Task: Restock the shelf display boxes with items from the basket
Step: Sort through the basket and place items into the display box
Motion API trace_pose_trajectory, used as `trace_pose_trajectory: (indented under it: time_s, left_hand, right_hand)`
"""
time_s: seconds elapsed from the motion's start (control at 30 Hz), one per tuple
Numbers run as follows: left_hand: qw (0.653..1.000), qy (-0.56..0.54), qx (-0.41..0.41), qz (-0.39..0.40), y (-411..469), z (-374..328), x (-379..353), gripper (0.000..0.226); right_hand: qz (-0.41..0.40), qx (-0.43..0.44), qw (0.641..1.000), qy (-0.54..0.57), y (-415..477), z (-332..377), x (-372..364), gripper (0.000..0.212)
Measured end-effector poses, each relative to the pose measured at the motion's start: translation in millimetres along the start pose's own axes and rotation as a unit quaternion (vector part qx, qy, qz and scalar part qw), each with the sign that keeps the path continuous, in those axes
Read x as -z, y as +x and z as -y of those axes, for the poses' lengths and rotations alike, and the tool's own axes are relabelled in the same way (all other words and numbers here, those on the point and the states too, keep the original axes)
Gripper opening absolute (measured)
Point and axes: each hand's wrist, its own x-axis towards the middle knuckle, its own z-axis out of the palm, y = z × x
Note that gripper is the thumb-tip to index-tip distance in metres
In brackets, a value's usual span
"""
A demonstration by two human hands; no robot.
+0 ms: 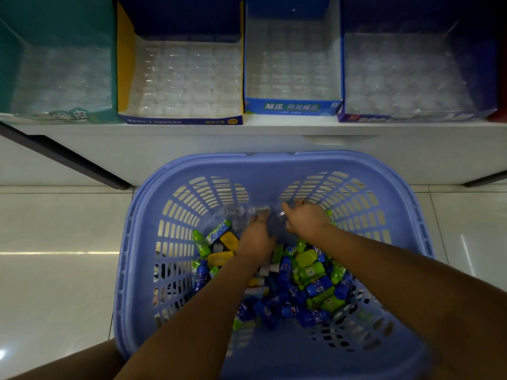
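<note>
Checker: Items (315, 287), small blue, green and yellow packs: location?
Counter: Heaped loose in the bottom of the lilac slatted basket (192, 193), which stands on the tiled floor (55, 229) right in front of you.
Checker: Your hands?
Counter: Both are inside the basket, at its far end. Your left hand (256, 234): fingers curled over the edge of a clear plastic tray (236, 213) that lies past the heap. Your right hand (307, 219): just beside the left, knuckles up, thumb pointing left. Whether it grips or only touches, I cannot tell.
Checker: Shelf (247, 133)?
Counter: White, beyond the basket, carrying four in a row: teal display box (55, 23), yellow-sided display box (124, 64), blue display box (292, 106), dark blue display box (397, 15). Each is lined with a clear moulded insert.
</note>
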Motion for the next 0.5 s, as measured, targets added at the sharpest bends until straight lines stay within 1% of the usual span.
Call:
trace_pose_trajectory:
  time_s: [0.07,0.13,0.2,0.27,0.33,0.37,0.4,0.43,0.5]
  left_hand:
    - [0.999,0.021,-0.031,-0.023,7,-7,3,0.060]
    - [0.998,0.041,-0.046,-0.027,13,-15,3,0.057]
    - [0.998,0.055,-0.029,-0.011,19,-23,1,0.046]
    - [0.996,0.082,-0.027,0.001,23,-31,-2,0.029]
    - [0.994,0.107,-0.035,0.003,25,-40,-8,0.024]
    - [0.995,0.097,-0.027,-0.005,26,-41,-11,0.024]
    - [0.998,0.062,-0.007,-0.015,25,-44,-12,0.025]
    - [0.999,0.037,0.010,-0.027,25,-45,-13,0.027]
    - [0.998,-0.012,0.051,-0.041,25,-47,-11,0.029]
  right_hand:
    - [0.011,0.018,1.000,-0.020,1,0,-3,0.042]
    - [0.024,0.023,0.999,-0.033,0,-3,-7,0.049]
    - [0.038,0.006,0.999,-0.030,-2,-4,-11,0.058]
    - [0.032,-0.017,0.999,-0.013,-6,-3,-14,0.065]
    - [0.020,-0.031,0.999,0.010,-9,-4,-14,0.071]
    - [0.015,-0.040,0.999,0.019,-11,-5,-14,0.071]
    - [0.013,-0.050,0.998,0.031,-10,-7,-14,0.068]
    - [0.014,-0.061,0.997,0.048,-9,-9,-12,0.060]
    - [0.031,-0.093,0.987,0.126,-8,-13,-3,0.037]
